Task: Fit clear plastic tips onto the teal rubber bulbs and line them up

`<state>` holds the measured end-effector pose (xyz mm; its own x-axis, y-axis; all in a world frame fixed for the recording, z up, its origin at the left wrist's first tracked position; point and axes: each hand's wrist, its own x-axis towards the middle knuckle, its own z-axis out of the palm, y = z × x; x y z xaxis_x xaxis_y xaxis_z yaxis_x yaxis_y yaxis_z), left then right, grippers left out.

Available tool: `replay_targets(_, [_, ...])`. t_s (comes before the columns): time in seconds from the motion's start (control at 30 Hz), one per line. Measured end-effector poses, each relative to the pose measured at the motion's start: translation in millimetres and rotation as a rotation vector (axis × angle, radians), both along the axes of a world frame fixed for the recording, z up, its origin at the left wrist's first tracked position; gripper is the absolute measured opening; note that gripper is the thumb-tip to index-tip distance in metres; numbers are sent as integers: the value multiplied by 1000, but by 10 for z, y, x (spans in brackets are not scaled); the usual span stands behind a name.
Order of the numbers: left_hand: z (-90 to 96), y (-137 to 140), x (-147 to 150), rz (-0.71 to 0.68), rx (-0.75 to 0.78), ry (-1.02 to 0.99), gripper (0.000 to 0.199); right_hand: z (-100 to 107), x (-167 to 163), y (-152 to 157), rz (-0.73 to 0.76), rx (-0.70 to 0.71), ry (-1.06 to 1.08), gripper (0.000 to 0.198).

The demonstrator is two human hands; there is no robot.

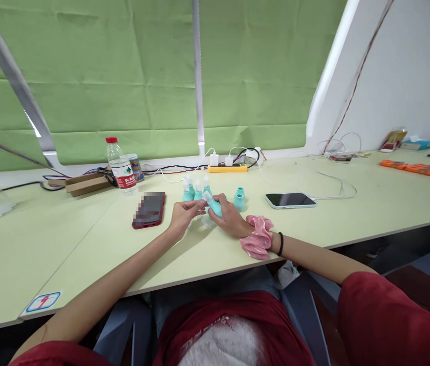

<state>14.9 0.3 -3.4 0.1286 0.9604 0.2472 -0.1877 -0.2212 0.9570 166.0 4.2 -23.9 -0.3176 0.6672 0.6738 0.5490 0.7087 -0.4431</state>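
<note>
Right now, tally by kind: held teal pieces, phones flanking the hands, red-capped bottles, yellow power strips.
Held teal piece: 1
Phones: 2
Red-capped bottle: 1
Yellow power strip: 1
Total: 5

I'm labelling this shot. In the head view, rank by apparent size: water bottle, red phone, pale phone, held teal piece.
1. Water bottle
2. Red phone and pale phone: too alike to rank
3. Teal piece, partly covered by the right hand
</note>
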Motion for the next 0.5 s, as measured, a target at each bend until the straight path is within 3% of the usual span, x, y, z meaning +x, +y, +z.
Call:
replay_targets(0.27, [-29,-40,22,108,-49,-60,25,-21,-38,-1,-95,115,-179,30])
replay_targets(0.5, [-9,-38,15,83,-35,-86,24,-13,-35,-10,-64,84,-104,29])
